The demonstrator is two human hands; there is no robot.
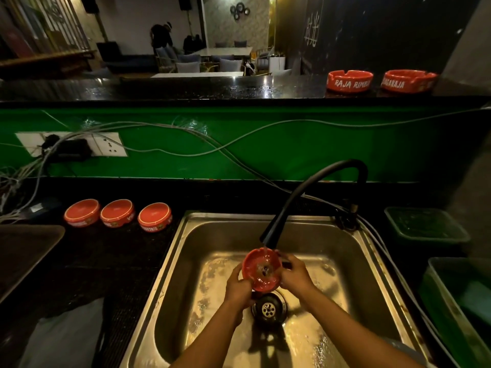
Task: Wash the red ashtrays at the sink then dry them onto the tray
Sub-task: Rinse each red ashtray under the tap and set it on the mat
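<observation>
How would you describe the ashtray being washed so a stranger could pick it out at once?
Start at the steel sink and follow the black tap down to its spout. Under it, both hands hold a red ashtray. It alone is tilted, wet and held; the others sit on counters.

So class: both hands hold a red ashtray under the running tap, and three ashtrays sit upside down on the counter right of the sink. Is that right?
Not quite. In the head view the three upside-down ashtrays sit left of the sink, not right. The rest holds: left hand and right hand hold the ashtray under the tap.
</observation>
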